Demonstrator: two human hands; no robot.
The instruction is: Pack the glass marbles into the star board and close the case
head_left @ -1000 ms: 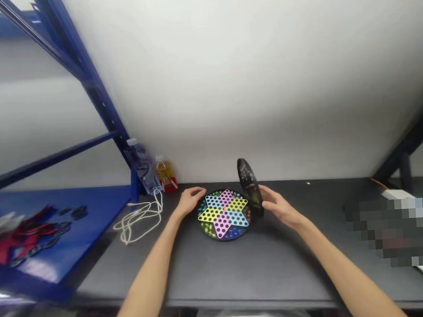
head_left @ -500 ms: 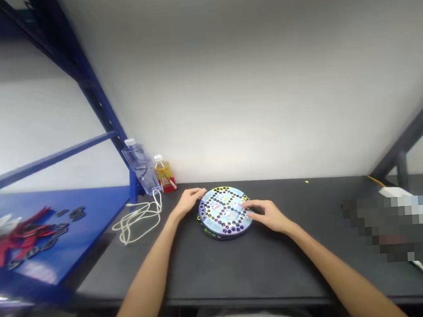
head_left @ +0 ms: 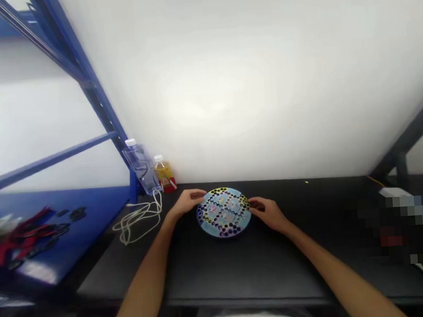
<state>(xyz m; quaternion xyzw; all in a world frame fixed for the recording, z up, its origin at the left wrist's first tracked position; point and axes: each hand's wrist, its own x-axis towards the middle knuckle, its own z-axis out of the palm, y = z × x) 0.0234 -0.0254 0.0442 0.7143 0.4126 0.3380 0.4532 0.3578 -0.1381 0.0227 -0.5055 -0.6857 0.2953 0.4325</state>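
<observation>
A round game board with a light-blue perforated lid lies on the dark table, near the wall. My left hand rests on its left rim with the fingers curled over the edge. On the right rim sits my right hand, its fingers bent against the lid. Both hands grip the board from opposite sides.
A clear water bottle and a small yellow drink bottle stand against the wall at the left. A coiled white cable lies beside them. A blue shelf holds red and black items. A white box sits at the right.
The lid, held upright by my right hand a second ago, has come down over the star-patterned board. My right hand slid from the lid's top to its right rim.
</observation>
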